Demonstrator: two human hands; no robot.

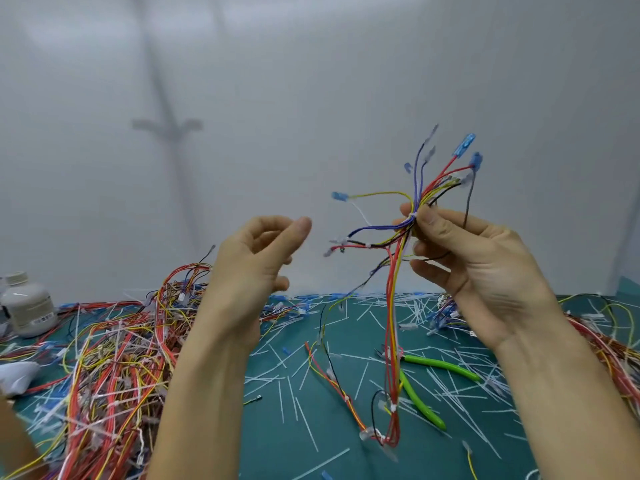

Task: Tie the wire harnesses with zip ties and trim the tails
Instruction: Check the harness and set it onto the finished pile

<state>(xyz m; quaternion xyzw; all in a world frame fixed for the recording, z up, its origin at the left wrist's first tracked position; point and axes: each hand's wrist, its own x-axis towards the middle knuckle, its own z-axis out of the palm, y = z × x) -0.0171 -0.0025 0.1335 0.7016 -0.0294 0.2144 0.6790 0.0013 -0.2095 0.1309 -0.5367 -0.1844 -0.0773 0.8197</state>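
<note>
My right hand (485, 271) is raised and pinches a multicoloured wire harness (394, 306) at a white zip tie (412, 215) where the wires fan out. Blue-capped wire ends spread above my fingers, and the red and yellow strands hang down to the green mat (346, 455). My left hand (252, 268) is lifted to the left of the harness, apart from it, with curled fingers that hold nothing I can see. Green-handled cutters (436, 365) lie on the mat under the hanging wires. Several cut white zip-tie tails (304, 375) are scattered over the mat.
A big heap of tied harnesses (114, 358) fills the left of the mat; another pile (609, 341) lies at the right edge. A white bottle (27, 306) stands at far left, white cloth or paper (17, 375) below it. A plain white wall is behind.
</note>
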